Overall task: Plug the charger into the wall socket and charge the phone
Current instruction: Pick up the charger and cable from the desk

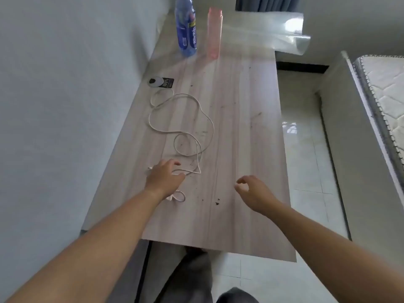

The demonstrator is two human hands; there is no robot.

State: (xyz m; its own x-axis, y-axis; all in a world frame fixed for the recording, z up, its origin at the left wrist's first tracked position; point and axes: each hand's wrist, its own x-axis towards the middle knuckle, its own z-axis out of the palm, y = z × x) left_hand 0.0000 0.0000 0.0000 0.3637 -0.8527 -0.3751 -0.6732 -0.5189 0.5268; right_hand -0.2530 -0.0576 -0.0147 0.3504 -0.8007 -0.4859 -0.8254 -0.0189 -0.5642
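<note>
Two bottles, one blue [185, 29] and one pink [215, 32], stand at the far end of a wooden table [240, 149] against a wall. A white cable [181, 132] loops from a dark phone [161, 82] toward the left hand [165, 179], whose fingers curl loosely over it, perhaps gripping. The right hand [251, 193] hovers half-open, holding nothing.

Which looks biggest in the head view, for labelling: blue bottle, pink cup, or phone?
1. Blue bottle, cut off at the top edge.
2. Pink cup, narrower, close in height.
3. Phone, clearly smallest.
Bottle and cup stand farther away, so true sizes stay unsure.
</note>
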